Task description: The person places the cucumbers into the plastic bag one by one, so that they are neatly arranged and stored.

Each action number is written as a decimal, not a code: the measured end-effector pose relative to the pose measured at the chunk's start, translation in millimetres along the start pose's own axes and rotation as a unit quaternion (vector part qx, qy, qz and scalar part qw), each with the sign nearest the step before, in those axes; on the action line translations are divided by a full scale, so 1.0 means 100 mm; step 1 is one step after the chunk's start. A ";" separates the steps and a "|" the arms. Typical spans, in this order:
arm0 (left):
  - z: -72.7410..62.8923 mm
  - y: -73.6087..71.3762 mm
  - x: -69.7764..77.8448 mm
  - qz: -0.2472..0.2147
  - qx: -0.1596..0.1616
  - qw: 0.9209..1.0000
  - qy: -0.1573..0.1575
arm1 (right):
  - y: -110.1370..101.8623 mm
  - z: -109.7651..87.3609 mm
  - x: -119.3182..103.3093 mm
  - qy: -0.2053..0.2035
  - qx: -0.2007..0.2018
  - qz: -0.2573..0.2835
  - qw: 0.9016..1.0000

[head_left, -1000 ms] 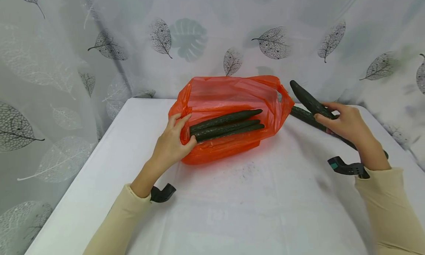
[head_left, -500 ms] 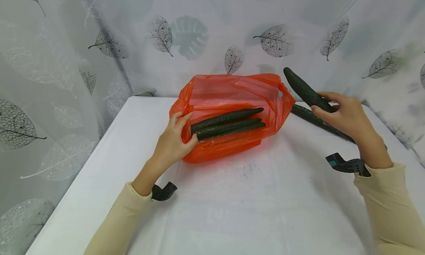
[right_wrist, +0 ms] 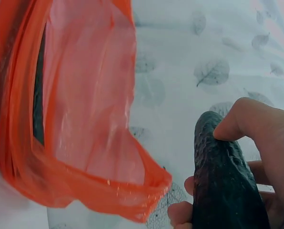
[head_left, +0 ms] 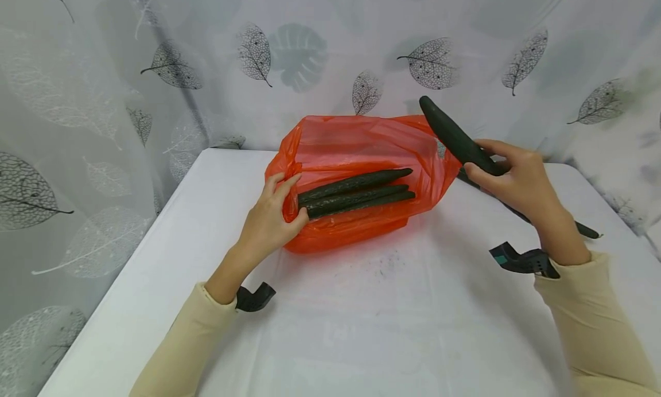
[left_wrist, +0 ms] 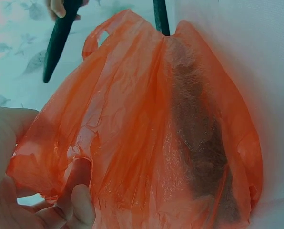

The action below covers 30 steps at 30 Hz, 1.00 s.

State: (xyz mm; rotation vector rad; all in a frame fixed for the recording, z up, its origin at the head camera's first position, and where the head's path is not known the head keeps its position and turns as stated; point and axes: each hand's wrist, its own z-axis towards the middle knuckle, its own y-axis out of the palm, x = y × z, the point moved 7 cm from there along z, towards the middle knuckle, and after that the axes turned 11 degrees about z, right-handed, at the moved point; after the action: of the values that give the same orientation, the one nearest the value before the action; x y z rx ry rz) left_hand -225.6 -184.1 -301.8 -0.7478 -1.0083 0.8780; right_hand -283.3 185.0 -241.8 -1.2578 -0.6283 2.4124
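A red plastic bag (head_left: 356, 141) lies on the table with its mouth spread, and several dark green cucumbers (head_left: 356, 185) rest inside it. My left hand (head_left: 268, 216) grips the bag's left edge; in the left wrist view the thin plastic (left_wrist: 123, 124) is bunched between thumb and fingers. Above the bag's right end, my right hand (head_left: 518, 176) holds another cucumber (head_left: 454, 133), tilted with its free end up and to the left. The right wrist view shows thumb and fingers around this held cucumber (right_wrist: 223, 176), apart from the bag (right_wrist: 92, 105).
One more cucumber (head_left: 587, 230) lies on the white table (head_left: 356, 328) under the right forearm, partly hidden by it. A leaf-patterned curtain (head_left: 330, 53) hangs behind the table and along its sides. A black wrist mount (head_left: 524, 260) juts inward from the right wrist.
My right hand has moved left and slightly up with its cucumber, toward the bag's right end. The left hand keeps its grip on the bag, nearly still.
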 end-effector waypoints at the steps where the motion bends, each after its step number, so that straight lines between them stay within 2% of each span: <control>1: 0.00 0.00 -0.01 0.000 0.000 1.000 -0.001 | 0.02 0.01 -0.02 -0.007 0.003 0.007 1.000; 8: -0.01 -0.02 -0.05 0.000 0.005 1.000 0.000 | 0.22 0.10 -0.15 -0.031 -0.004 0.060 0.998; 16: -0.01 -0.04 -0.06 -0.003 0.014 1.000 0.005 | 0.47 0.17 -0.29 -0.038 -0.026 0.072 0.996; 19: -0.01 -0.06 -0.05 -0.005 0.016 1.000 0.007 | 0.54 0.20 -0.35 -0.061 -0.025 0.077 0.995; 24: 0.00 -0.08 -0.03 -0.007 0.021 1.000 0.012 | 0.68 0.25 -0.44 -0.104 -0.024 0.119 0.987; 30: -0.01 -0.08 -0.03 -0.008 0.026 1.000 0.013 | 0.82 0.29 -0.52 -0.135 0.003 0.165 0.977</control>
State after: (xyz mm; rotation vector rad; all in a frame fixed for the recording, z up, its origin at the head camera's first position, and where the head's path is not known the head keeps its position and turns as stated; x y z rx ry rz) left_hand -223.8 -190.8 -296.9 -0.7046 -0.9639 0.8766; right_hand -287.7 83.8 -235.3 -1.1139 -0.5159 2.8906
